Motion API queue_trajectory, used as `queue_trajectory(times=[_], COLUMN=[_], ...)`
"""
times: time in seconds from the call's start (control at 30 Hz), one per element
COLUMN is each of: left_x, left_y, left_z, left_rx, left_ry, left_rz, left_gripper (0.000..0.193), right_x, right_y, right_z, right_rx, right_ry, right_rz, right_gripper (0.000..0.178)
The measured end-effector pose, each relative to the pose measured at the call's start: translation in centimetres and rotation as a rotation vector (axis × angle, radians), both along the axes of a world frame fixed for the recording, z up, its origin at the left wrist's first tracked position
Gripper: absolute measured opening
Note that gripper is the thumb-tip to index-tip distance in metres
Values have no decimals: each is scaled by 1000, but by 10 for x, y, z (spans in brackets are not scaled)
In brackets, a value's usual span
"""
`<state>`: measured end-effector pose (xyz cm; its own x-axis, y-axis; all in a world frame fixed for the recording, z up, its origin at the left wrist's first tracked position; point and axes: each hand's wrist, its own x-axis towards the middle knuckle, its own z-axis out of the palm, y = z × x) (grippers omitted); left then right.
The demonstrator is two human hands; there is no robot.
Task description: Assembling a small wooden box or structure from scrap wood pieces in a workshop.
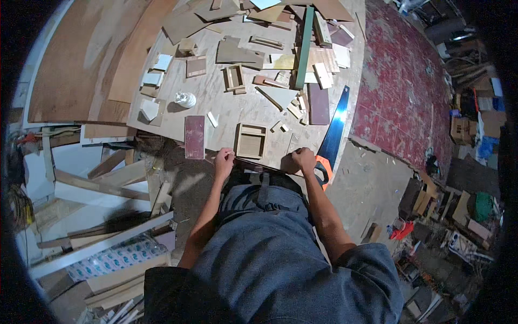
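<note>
Right, on the head view: the small wooden box (251,144) sits at the near edge of the bench (221,135), between the two hands, its slightly longer axis running away from the body. The left hand (225,157) is the nearer, just beside the box's near left corner, so the box lies rightward and a touch farther out. Those fingers are drawn in narrow; whether they pinch anything, I can't tell. Across the way, the right hand (304,160) stands farther off, box to its left, fingers curled, contents hidden. Flanking both: a dark red board (195,137) and an orange-handled saw (335,127).
</note>
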<state>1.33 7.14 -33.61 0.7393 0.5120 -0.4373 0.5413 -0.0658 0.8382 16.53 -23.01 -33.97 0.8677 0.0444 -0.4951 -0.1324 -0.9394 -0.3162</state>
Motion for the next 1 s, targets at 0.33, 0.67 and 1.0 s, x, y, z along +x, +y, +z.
queue_trajectory(times=[0.33, 0.67, 1.0], left_x=[-25, -1, 17], left_y=[-36, -19, -1], left_z=[-11, -19, 0], left_rx=[120, 130, 258], left_ry=[20, -82, -34], left_rz=[5, 57, 27], left_gripper=[20, 18, 25], right_x=[23, 46, 6], right_y=[11, -30, -46], right_z=[14, -28, -29], right_rx=[55, 343, 674], right_ry=[-51, 236, 381], right_rz=[145, 139, -140], right_gripper=[62, 44, 20])
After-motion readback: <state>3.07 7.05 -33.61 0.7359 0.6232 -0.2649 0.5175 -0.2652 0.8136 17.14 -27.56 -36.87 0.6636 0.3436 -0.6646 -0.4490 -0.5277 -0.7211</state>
